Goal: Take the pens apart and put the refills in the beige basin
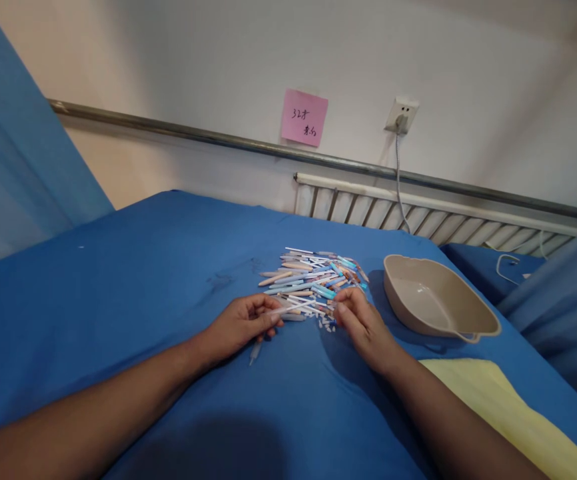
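Observation:
A heap of thin pens and pen parts (313, 280), blue, white and peach, lies on the blue cloth (143, 280) in front of me. My left hand (242, 323) rests at the heap's near left edge, fingers curled round a thin clear pen tube that points toward the right hand. My right hand (361, 323) sits at the heap's near right edge, fingertips pinched together on a small part that I cannot name. A loose clear piece (254, 352) lies just below the left hand.
A beige shallow bowl (468, 320) stands to the right of the heap. A yellow cloth (498, 407) lies near my right forearm. Behind are a wall with a pink note (304, 117), a socket with cable (401, 113) and a radiator (433, 217).

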Tool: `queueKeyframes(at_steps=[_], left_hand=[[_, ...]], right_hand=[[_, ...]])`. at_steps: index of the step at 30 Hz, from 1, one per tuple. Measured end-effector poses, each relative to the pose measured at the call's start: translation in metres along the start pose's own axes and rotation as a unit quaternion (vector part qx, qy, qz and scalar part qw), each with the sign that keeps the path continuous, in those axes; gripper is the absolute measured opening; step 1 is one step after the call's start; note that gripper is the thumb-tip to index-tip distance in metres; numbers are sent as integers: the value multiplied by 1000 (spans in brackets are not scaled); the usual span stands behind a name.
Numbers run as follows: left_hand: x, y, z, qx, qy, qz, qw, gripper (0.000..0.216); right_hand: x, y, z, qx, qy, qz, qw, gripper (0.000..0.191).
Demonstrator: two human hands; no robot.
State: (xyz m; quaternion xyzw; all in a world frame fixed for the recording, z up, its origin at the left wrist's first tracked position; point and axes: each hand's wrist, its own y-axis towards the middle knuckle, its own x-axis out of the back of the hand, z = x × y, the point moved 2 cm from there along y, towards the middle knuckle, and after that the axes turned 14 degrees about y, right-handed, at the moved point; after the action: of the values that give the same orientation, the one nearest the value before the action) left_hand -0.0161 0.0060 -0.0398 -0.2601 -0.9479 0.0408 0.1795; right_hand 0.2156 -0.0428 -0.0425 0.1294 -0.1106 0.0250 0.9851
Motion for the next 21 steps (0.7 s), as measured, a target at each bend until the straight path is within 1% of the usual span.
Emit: queueKeyframes(at_steps=[3, 7, 12, 17, 21], left_hand=[[-1, 0, 0, -9, 27, 9, 1000, 29], [-2, 0, 0, -22, 41, 18, 999, 28], [-3, -2, -2, -33, 61, 21, 997, 26], [-2, -3, -3, -40, 76, 20, 996, 28], [-2, -2, -2, -40, 68, 21, 997, 27]], right_hand=[[-3, 0, -2, 7, -10, -4, 1000, 17], [-6, -1, -5, 46, -18, -1, 999, 12], [-7, -2, -2, 101, -44, 22, 994, 14], [-4, -1, -3, 113, -60, 13, 992, 16], [-3, -1, -3, 113, -71, 8, 991, 15]])
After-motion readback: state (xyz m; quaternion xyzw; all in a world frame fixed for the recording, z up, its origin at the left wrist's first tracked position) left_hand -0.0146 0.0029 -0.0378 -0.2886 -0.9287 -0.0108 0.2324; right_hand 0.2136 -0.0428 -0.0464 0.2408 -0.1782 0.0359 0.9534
